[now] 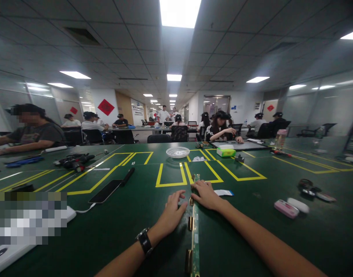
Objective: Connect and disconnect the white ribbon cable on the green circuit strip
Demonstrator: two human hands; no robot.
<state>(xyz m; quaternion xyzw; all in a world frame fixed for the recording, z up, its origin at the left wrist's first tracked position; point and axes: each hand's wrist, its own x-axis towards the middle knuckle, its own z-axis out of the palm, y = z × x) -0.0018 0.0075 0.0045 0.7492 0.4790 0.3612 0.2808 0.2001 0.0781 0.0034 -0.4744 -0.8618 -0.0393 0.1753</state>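
Observation:
A long, narrow green circuit board strip [195,234] with several brown-gold tabs along its left edge runs away from me down the middle of the table. My right hand [205,195] is at its far end, fingers and thumb closed on the board. My left hand [173,211] is just left of the strip, fingers apart and curved, holding nothing. A dark watch is on the left wrist. Beyond my right hand lies a white strip with a blue end [224,192], partly hidden by that hand.
On the green table [240,238] are a phone [105,191] with a white cable, a clear round dish [178,152], a green tissue pack [225,151], a pink case [286,209] and keys [315,190]. Yellow tape outlines rectangles. Other people sit at left and across.

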